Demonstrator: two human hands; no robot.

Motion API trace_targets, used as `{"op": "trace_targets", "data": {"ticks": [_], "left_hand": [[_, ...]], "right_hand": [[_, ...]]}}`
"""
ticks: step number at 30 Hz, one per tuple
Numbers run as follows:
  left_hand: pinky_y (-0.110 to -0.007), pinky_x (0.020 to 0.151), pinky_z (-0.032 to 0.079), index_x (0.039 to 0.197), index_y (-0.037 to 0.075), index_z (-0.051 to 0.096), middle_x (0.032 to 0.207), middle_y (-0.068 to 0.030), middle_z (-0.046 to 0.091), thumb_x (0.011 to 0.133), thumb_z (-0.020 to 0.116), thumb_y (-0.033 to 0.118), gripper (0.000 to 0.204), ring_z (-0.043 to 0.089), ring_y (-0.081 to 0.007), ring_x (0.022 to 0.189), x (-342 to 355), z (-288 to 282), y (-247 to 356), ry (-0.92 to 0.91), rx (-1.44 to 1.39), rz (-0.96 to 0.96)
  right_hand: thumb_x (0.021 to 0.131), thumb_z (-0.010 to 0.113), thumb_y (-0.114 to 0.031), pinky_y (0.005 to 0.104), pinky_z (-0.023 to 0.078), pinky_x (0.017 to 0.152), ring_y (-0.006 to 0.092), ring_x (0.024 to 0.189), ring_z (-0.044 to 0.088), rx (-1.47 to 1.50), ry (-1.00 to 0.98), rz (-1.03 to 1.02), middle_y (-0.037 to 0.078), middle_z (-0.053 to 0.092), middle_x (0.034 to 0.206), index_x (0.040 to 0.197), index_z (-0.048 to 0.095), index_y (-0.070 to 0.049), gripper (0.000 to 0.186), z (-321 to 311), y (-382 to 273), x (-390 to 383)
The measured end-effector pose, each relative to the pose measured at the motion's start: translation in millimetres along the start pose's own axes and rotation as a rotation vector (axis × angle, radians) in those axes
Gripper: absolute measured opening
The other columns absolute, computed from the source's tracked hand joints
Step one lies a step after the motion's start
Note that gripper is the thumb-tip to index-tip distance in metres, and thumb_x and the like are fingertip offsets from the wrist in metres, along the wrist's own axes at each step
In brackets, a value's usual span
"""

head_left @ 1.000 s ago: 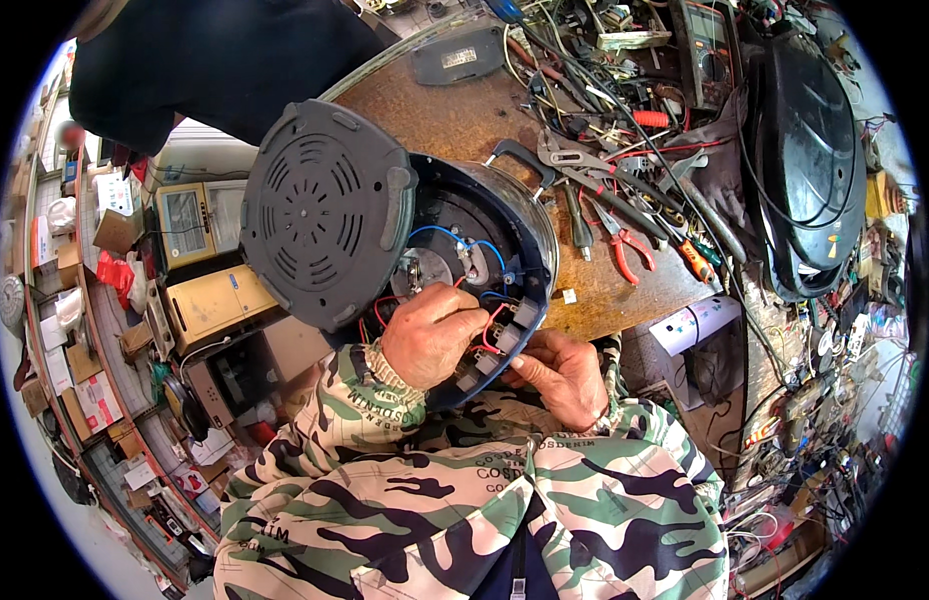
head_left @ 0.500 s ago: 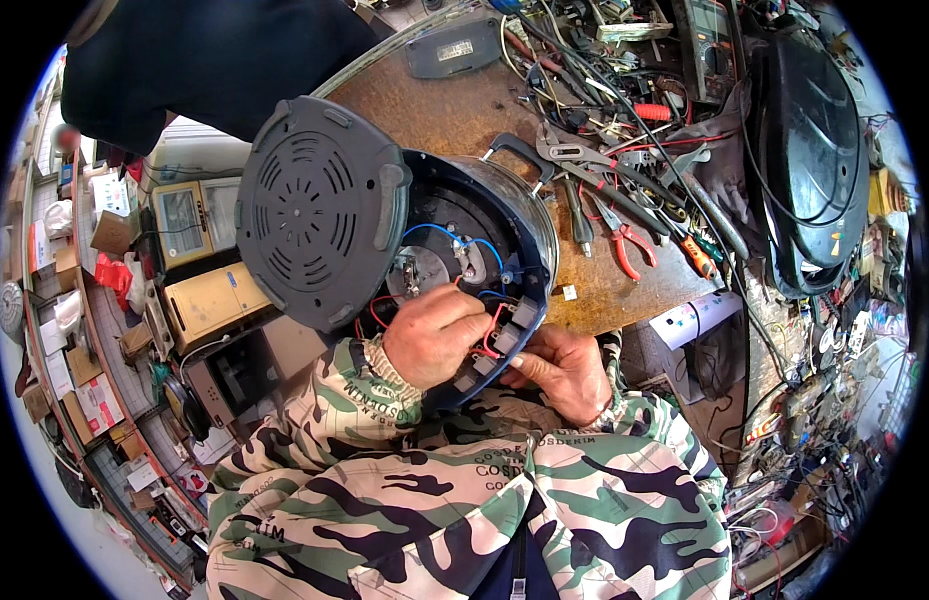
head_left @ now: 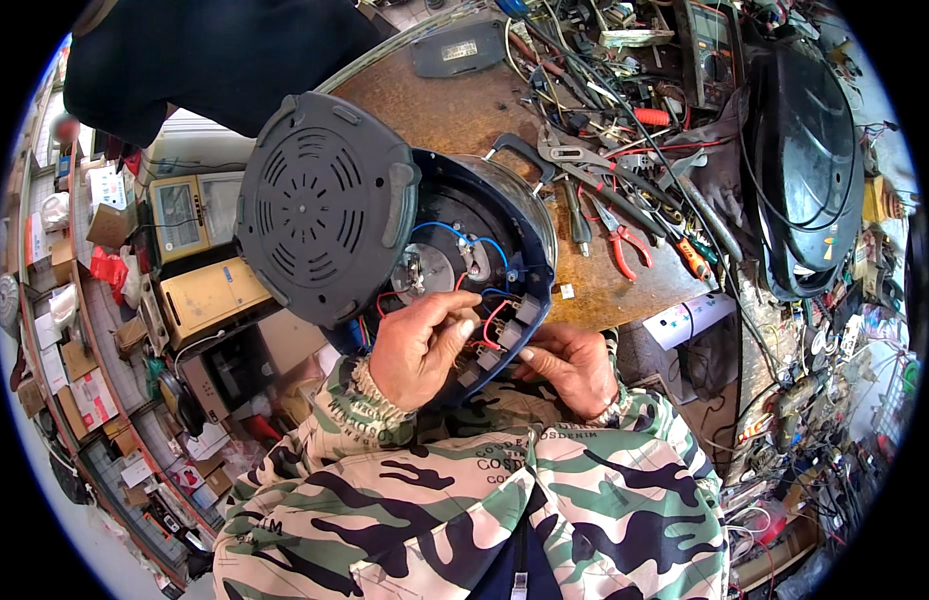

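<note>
Opened appliance [head_left: 523, 222], right under half-closed left hand [head_left: 415, 350], interior [head_left: 445, 215] partly covered, can't tell any hold; rim [head_left: 546, 290] beside curled right hand [head_left: 575, 368], fingertips hidden, grasp unclear.

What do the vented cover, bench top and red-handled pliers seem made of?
Vented cover: probably plastic, matte dark grey, moulded slots. Bench top: apparently wood or board, mottled brown and worn. Red-handled pliers: likely metal, greyish sheen; grips plastic or rubber, uncertain.

The jacket [head_left: 445, 500] is showing green, black and cream patches. The big cover [head_left: 337, 232] is looking dark grey, the tabletop [head_left: 420, 115] brown, 1 thin wire [head_left: 495, 246] bright blue.
</note>
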State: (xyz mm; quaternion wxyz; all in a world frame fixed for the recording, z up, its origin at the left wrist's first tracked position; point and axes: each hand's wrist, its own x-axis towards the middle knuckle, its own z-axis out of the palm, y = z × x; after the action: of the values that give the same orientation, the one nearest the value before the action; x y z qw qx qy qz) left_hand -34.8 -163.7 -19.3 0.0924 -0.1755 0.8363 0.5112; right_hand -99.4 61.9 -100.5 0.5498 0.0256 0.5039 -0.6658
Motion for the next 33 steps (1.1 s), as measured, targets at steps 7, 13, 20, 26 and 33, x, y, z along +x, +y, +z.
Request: {"op": "trace_targets", "data": {"ticks": [7, 13, 20, 26, 33], "left_hand": [[-0.024, 0.067, 0.052, 0.13, 0.005, 0.062, 0.095, -0.0057, 0.071, 0.087, 0.075, -0.001, 0.045, 0.063, -0.0079, 0.074, -4, 15, 0, -0.106, -0.207, -0.042], [-0.021, 0.069, 0.049, 0.118, -0.001, 0.069, 0.091, 0.0003, 0.068, 0.098, 0.07, 0.007, 0.022, 0.058, -0.0028, 0.077, -6, 7, -17, -0.079, -0.481, -0.174], [-0.025, 0.064, 0.05, 0.119, -0.005, 0.064, 0.098, -0.0069, 0.066, 0.104, 0.063, 0.017, 0.027, 0.059, -0.0094, 0.074, -7, 15, -36, 0.028, -0.662, -0.165], [-0.025, 0.064, 0.051, 0.117, -0.003, 0.066, 0.094, -0.0053, 0.068, 0.102, 0.067, 0.016, 0.024, 0.059, -0.0085, 0.072, -6, 13, -35, 0.013, -0.592, -0.137], [-0.025, 0.062, 0.051, 0.117, -0.006, 0.07, 0.086, -0.0048, 0.069, 0.101, 0.066, 0.008, 0.022, 0.059, -0.0079, 0.069, -8, 22, -32, 0.164, -0.475, -0.115]], "right_hand": [[0.086, 0.077, -0.015, 0.0408, 0.055, 0.076, 0.0328, 0.085, 0.069, -0.863, 0.518, -0.367, 0.017, 0.07, 0.096, 0.111, 0.066, 0.001, 0.032, -44, 7, 20], [0.076, 0.086, -0.032, 0.0489, 0.05, 0.088, 0.0415, 0.105, 0.057, -1.563, 0.762, -0.232, 0.023, 0.057, 0.12, 0.125, 0.055, 0.0, 0.067, -94, 15, 59], [0.075, 0.086, -0.022, 0.0507, 0.046, 0.094, 0.0393, 0.113, 0.054, -1.665, 0.804, -0.315, 0.018, 0.054, 0.122, 0.133, 0.056, -0.004, 0.068, -124, 20, 74], [0.075, 0.079, -0.024, 0.051, 0.047, 0.094, 0.0407, 0.11, 0.055, -1.761, 0.773, -0.204, 0.019, 0.057, 0.115, 0.126, 0.06, -0.006, 0.057, -124, 9, 78], [0.083, 0.066, -0.024, 0.0559, 0.05, 0.085, 0.0481, 0.096, 0.062, -1.5, 0.777, -0.205, 0.028, 0.065, 0.098, 0.1, 0.057, 0.0, 0.03, -129, 6, 81]]}}
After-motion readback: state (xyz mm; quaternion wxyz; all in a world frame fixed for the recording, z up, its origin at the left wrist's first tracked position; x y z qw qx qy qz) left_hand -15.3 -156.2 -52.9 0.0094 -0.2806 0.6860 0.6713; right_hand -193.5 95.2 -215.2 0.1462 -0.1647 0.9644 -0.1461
